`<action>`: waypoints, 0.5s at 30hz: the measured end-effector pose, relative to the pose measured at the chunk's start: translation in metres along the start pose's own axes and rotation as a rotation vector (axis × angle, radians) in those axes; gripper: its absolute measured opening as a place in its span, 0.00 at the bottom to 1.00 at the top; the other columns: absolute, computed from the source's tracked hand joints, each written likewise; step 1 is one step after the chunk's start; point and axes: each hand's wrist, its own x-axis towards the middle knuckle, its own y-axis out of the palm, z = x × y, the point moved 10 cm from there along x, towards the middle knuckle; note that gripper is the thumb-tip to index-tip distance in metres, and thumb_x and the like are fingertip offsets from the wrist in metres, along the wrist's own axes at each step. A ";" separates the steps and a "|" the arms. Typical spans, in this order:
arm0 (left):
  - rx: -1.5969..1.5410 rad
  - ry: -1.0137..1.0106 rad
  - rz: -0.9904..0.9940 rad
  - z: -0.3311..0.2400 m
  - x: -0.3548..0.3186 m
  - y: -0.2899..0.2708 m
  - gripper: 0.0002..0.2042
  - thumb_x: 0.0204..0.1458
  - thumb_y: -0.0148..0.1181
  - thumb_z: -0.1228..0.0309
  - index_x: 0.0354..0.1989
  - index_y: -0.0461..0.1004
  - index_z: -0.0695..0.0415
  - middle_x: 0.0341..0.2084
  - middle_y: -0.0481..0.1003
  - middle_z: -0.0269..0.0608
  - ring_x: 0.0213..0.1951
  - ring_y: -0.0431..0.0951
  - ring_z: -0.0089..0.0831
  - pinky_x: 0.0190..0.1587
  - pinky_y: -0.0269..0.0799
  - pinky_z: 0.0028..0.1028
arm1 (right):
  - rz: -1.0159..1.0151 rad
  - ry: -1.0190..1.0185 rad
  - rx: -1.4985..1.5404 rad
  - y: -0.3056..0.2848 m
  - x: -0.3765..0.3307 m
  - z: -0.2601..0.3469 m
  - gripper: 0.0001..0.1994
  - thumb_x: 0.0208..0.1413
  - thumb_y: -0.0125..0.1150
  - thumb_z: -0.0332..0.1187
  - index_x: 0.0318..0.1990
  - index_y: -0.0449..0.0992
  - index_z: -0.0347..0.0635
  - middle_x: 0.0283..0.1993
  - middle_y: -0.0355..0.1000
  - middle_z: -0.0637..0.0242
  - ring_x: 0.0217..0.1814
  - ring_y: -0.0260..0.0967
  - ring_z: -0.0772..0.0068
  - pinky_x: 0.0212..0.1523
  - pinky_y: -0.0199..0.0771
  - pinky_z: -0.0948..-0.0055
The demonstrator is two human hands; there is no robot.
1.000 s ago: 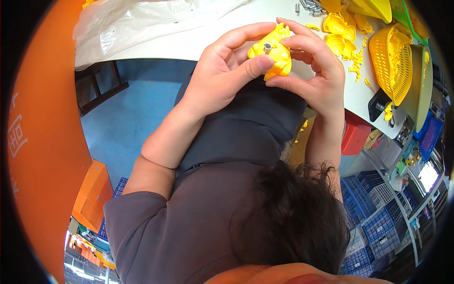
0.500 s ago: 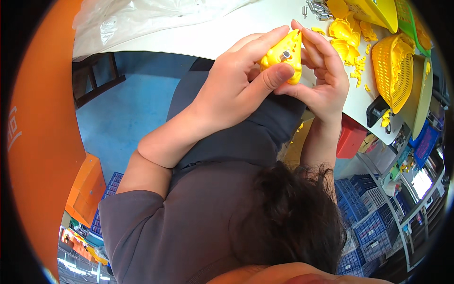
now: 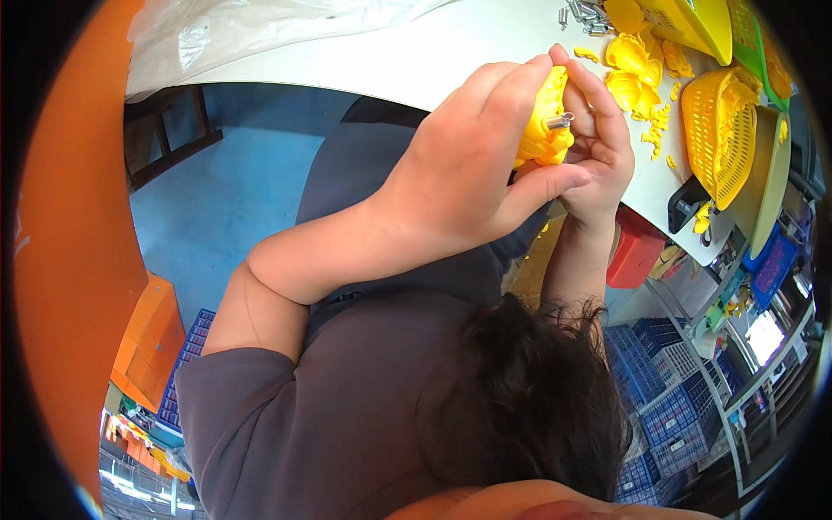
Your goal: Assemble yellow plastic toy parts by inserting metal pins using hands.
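Note:
A yellow moulded plastic part [image 3: 542, 130] is held between my two hands above the near edge of the table. A small silvery metal cylinder [image 3: 560, 121] sticks out of its right side. My left hand [image 3: 472, 143] is wrapped round the left of the part, with its back toward me and its thumb stretched below. My right hand [image 3: 602, 143] curls about the other side. The fingertips of both hands come close together at the part's upper end. Much of the part is hidden by my left hand.
Yellow shell pieces [image 3: 631, 69] and small yellow bits [image 3: 657, 130] lie on the white table [image 3: 364, 65]. Beyond them are several metal cylinders [image 3: 589, 19]. A yellow basket [image 3: 719, 130] stands at the right, and clear plastic sheeting [image 3: 208, 39] lies far left.
The yellow part has turned in my hands, so the metal cylinder now points out to the right. My left hand has rolled over and shifted right, covering more of the part.

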 end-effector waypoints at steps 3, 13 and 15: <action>-0.014 -0.052 -0.002 0.003 -0.001 0.005 0.38 0.49 0.72 0.63 0.66 0.59 0.63 0.52 0.72 0.55 0.51 0.76 0.46 0.53 0.72 0.34 | -0.132 0.037 0.133 -0.005 -0.001 -0.002 0.41 0.49 0.75 0.30 0.66 0.57 0.25 0.71 0.58 0.43 0.68 0.65 0.59 0.64 0.70 0.66; -0.731 -0.393 0.239 0.030 0.000 0.013 0.18 0.68 0.48 0.65 0.58 0.66 0.68 0.36 0.74 0.37 0.39 0.71 0.20 0.46 0.69 0.24 | -0.006 0.313 0.230 -0.007 0.006 -0.020 0.47 0.38 0.82 0.40 0.64 0.63 0.27 0.70 0.56 0.36 0.67 0.66 0.55 0.65 0.69 0.63; -0.712 -0.362 0.206 0.030 0.002 0.012 0.19 0.68 0.49 0.64 0.58 0.67 0.68 0.37 0.75 0.39 0.39 0.71 0.20 0.46 0.69 0.24 | -0.009 0.303 0.227 -0.009 0.005 -0.019 0.46 0.38 0.82 0.40 0.64 0.63 0.27 0.70 0.56 0.37 0.66 0.67 0.56 0.65 0.70 0.63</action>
